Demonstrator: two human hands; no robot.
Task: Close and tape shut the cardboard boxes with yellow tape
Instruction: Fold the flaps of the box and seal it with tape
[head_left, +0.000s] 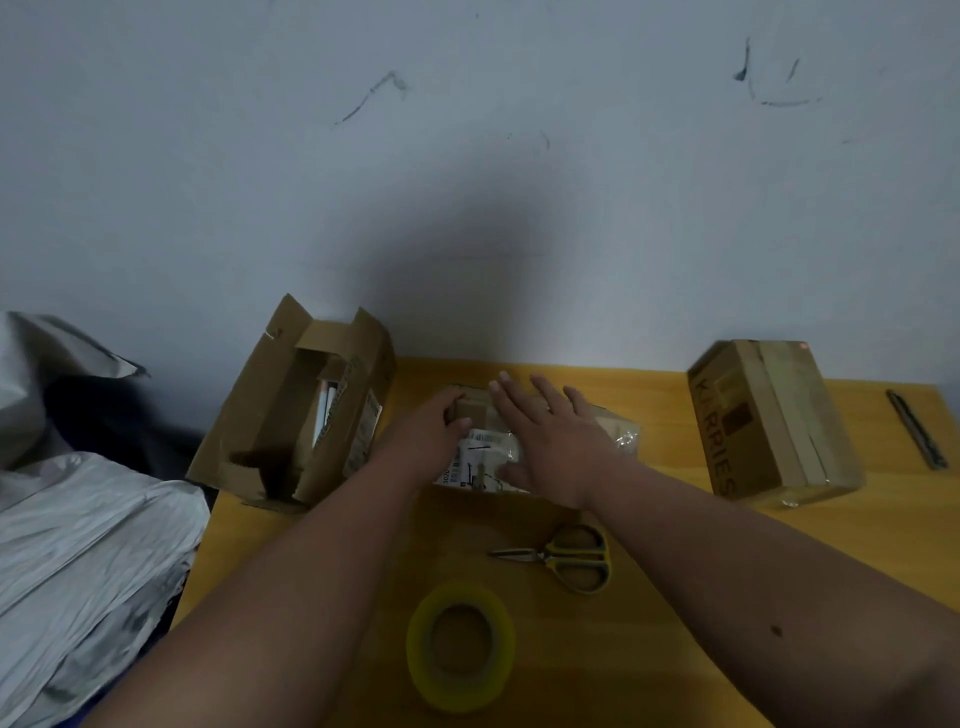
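A small cardboard box (615, 428) with a white label sits at the middle of the yellow table (675, 561). My left hand (428, 431) grips its far left corner, fingers curled over the edge. Flat on the box top lies my right hand (550, 441), fingers straight and spread. At the table's left end a taller cardboard box (270, 415) stands with its flaps up and items inside. A taped box printed "KARRIES" (769, 426) rests at the right. The roll of yellow tape (460, 644) lies near me, in front of the small box.
Yellow-handled scissors (566, 556) lie between the tape roll and the small box. A dark utility knife (917, 428) lies at the far right edge. Grey plastic bags (78, 545) pile up left of the table. A pale wall (467, 156) stands right behind the table.
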